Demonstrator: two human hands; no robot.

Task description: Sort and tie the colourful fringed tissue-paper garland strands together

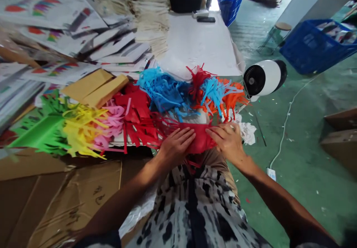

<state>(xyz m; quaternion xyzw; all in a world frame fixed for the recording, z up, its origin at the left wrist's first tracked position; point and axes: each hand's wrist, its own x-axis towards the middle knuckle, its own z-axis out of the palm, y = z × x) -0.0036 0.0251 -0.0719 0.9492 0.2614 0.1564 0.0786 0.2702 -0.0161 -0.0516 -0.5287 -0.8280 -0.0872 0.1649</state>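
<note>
A piece of red fringed tissue paper [199,138] lies at the table's near edge, just in front of my body. My left hand [178,142] rests flat on its left part, fingers stretched out. On its right edge lie the extended fingers of my right hand [228,140]; the thumb's grip is hidden. Beyond my hands are blue fringed paper [164,89], light blue strips [213,91] and orange fringe [234,97]. Left of my left hand, more red fringe [136,110] sits beside pink [111,117], yellow [82,127] and green fringe [41,129].
Yellow-brown packets [95,86] and stacked printed sheets [67,50] cover the left side. A phone [205,19] lies on the white tabletop [198,47]. A white fan [264,77], blue crates [315,47] and a cable [284,123] are at right. Cardboard [92,192] is at lower left.
</note>
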